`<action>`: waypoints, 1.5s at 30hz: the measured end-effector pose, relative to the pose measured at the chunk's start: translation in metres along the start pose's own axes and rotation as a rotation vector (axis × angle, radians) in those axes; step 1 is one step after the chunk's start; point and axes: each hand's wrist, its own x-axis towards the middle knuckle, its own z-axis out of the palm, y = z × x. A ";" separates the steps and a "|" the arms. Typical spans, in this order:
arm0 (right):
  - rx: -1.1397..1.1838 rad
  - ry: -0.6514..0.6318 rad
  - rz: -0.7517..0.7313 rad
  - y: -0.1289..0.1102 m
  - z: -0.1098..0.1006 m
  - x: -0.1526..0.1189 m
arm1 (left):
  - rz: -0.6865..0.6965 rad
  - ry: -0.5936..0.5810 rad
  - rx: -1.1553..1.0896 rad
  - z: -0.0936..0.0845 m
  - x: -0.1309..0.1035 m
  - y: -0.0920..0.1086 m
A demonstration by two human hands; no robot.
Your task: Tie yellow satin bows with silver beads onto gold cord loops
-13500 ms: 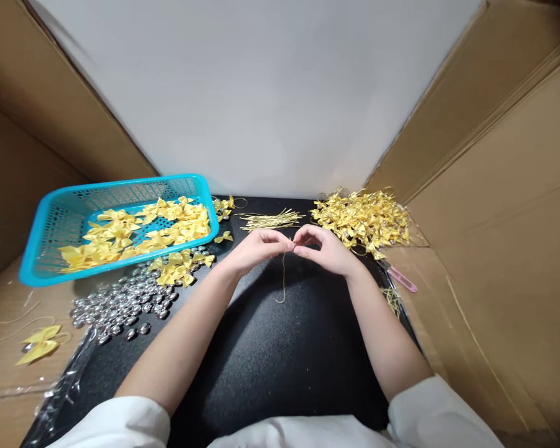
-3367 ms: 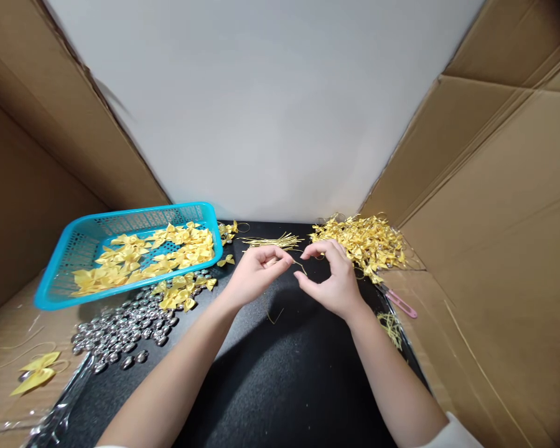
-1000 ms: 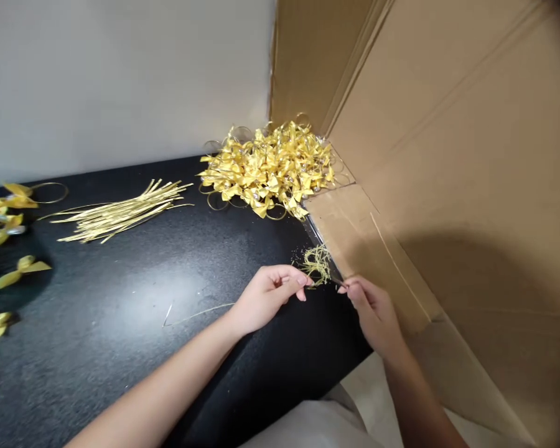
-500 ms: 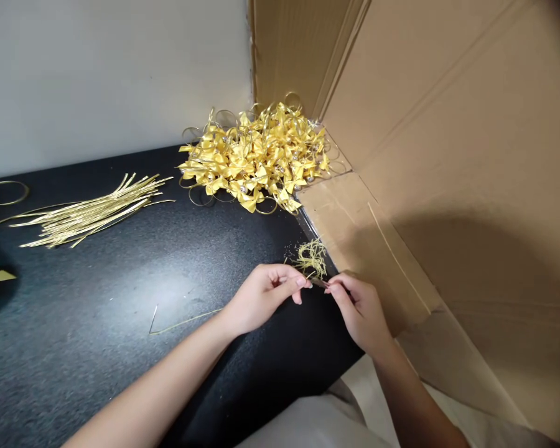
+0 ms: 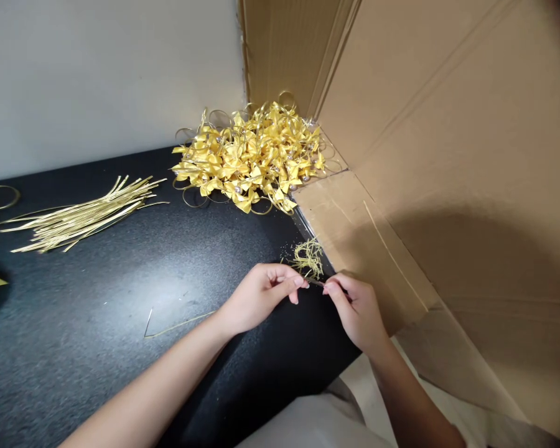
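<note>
Fingers of the left hand (image 5: 256,298) are pinched shut on a thin gold cord (image 5: 177,323) whose loose end trails back across the black desk (image 5: 74,336); the right hand (image 5: 354,308) is closed around a small dark tool (image 5: 316,283), too hidden to identify, whose tip meets the cord between the two hands. Just beyond lies a tangle of gold offcuts (image 5: 308,258) at the desk edge, beside the cardboard wall (image 5: 448,155). A slack pinch could let the cord slip out, or the tip could nick a fingertip, so close do the hands work. The trailing end might also snag the offcuts.
</note>
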 end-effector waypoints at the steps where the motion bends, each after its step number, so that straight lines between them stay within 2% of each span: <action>1: 0.001 0.000 0.002 0.000 0.000 0.000 | 0.002 -0.001 0.000 0.000 0.000 0.001; 8: 0.010 0.012 0.003 0.001 0.001 -0.002 | -0.010 0.011 0.004 0.000 0.001 0.004; 13: 0.087 0.166 0.023 0.005 -0.004 0.004 | -0.055 0.022 -0.016 0.000 0.002 0.002; 17: -0.098 0.326 -0.099 0.014 -0.014 0.031 | -0.060 0.027 -0.036 0.001 0.001 -0.001; 20: -0.287 0.308 -0.160 0.026 -0.018 0.055 | -0.029 0.060 -0.079 0.001 -0.004 0.000; 23: -0.442 0.294 -0.208 0.037 -0.019 0.071 | 0.028 0.133 -0.140 -0.006 -0.018 0.008; 27: -0.658 0.334 -0.371 0.041 -0.018 0.075 | 0.139 0.331 -0.216 -0.028 -0.047 0.026; 31: -0.790 0.369 -0.370 0.039 -0.017 0.074 | 0.230 0.518 -0.225 -0.053 -0.077 0.041; 36: -0.861 0.371 -0.338 0.037 -0.022 0.078 | 0.346 0.619 -0.251 -0.071 -0.105 0.052; 39: -0.751 0.382 -0.305 0.019 -0.016 0.069 | 0.427 0.629 -0.254 -0.076 -0.116 0.068; 41: -0.438 0.303 -0.312 -0.010 0.001 0.048 | 0.494 0.630 -0.217 -0.075 -0.122 0.083; 42: -0.182 0.144 -0.298 -0.029 0.013 0.033 | 0.524 0.628 -0.187 -0.073 -0.125 0.090; 43: 0.109 -0.119 -0.230 -0.050 0.029 0.017 | 0.554 0.632 -0.154 -0.068 -0.129 0.097; 44: 0.391 -0.467 -0.126 -0.072 0.045 0.000 | 0.573 0.629 -0.118 -0.062 -0.132 0.102; 45: 0.637 -0.749 0.011 -0.093 0.062 -0.015 | 0.584 0.622 -0.077 -0.055 -0.137 0.105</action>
